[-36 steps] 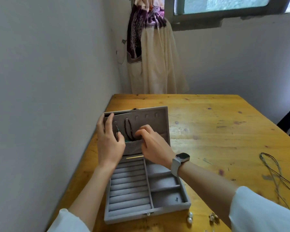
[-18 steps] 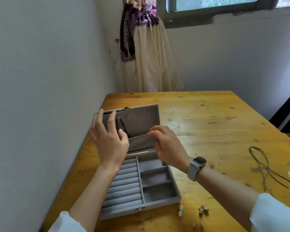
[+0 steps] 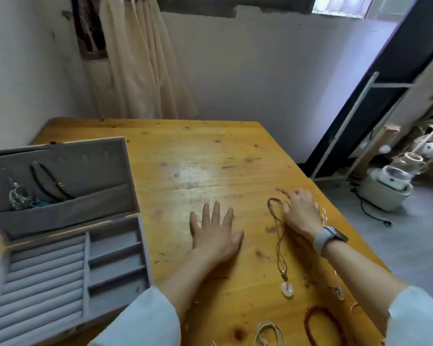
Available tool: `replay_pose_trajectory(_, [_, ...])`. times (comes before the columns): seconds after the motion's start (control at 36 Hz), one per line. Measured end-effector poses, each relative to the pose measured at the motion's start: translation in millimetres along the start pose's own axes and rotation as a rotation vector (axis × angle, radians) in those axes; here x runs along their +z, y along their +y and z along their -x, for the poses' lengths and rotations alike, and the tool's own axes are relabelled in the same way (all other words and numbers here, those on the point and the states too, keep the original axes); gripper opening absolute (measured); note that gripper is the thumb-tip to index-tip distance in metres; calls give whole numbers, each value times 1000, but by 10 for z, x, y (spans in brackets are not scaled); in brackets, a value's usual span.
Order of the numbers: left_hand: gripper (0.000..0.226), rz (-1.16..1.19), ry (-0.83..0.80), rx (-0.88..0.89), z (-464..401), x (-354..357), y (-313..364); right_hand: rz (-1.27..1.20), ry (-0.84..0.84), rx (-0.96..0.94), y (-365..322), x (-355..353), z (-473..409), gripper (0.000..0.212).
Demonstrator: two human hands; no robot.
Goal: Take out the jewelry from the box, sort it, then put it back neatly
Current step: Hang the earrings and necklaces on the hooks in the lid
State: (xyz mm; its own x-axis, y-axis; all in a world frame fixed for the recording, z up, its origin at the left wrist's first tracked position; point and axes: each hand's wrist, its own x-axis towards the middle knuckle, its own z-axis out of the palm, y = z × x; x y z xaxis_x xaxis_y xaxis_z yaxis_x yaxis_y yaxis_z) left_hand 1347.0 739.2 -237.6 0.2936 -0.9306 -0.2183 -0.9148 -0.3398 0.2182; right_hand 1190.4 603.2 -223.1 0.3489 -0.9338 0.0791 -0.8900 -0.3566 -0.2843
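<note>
The grey velvet jewelry box (image 3: 145,248) lies open at the left of the wooden table (image 3: 200,156). Its lid pocket holds a black cord necklace (image 3: 46,179) and a silver piece (image 3: 19,196). My left hand (image 3: 214,233) rests flat on the table, fingers spread, holding nothing. My right hand (image 3: 300,211) is at the top loop of a brown cord necklace (image 3: 279,236) with a pale round pendant (image 3: 286,288); its thumb and fingers touch the cord, index finger extended. A red-brown bead bracelet (image 3: 323,325) and a white cord bracelet (image 3: 269,332) lie near the front edge.
A thin chain (image 3: 323,216) lies just right of my right hand, near the table's right edge. Small pieces (image 3: 338,292) lie beside my right forearm. A curtain (image 3: 140,58) hangs at the back wall. A white appliance (image 3: 385,186) stands on the floor to the right.
Both hands left the box lid and moved right. The left hand now lies flat on the table, the right reaches the brown cord necklace. The view swung right.
</note>
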Motion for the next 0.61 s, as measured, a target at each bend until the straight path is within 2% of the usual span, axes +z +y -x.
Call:
replay_pose_trajectory(0.11, [65,-43,9,-15,-12,97,-13,-4,-170,-8,12,52,-158,39])
replay_pose_trajectory(0.22, [65,-52,-27,-21,-26,50,-25,-36,-97,-41,-36,92,-206,20])
replay_pose_trajectory(0.31, [66,-42,-47,-26,-36,30,-7,-22,-79,-89,-81,62,-185,16])
replay_pose_trajectory(0.44, [66,-7,-55,-38,-82,22,-22,-429,-182,-152,-243,-157,-99,10])
replay_pose_trajectory(0.61, [69,108,-76,1,-60,-61,-54,-741,-257,-248,-546,-655,171,15])
